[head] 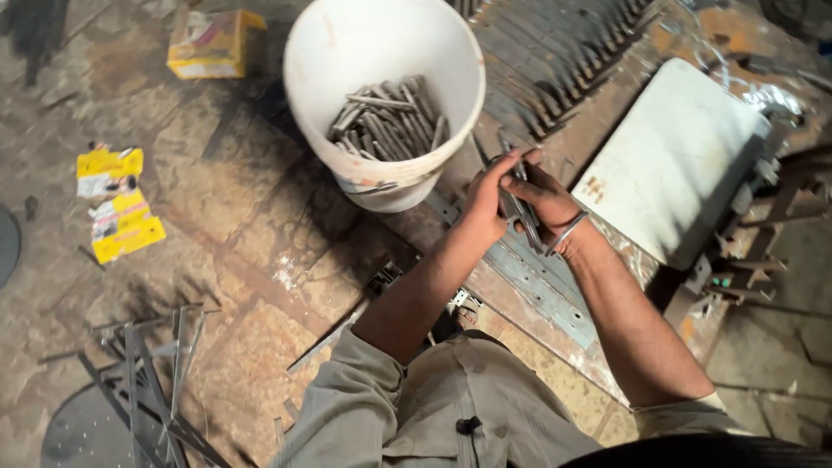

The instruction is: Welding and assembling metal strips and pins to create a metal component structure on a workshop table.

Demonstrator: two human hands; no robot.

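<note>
Both my hands meet over a metal workbench, just right of a white bucket (312, 61). My left hand (487, 201) and my right hand (544, 198) are closed together on a bundle of thin grey metal rods (518, 208). A metal bangle (567, 232) sits on my right wrist. The bucket holds several more short grey metal rods (386, 121). Under my hands lies a long flat perforated metal strip (546, 282).
A white slab (672, 160) rests on the bench to the right. Rows of metal strips (555, 52) lie behind the bucket. A yellow box (212, 42), yellow wrappers (117, 204) and scrap metal pieces (156, 381) litter the floor at left.
</note>
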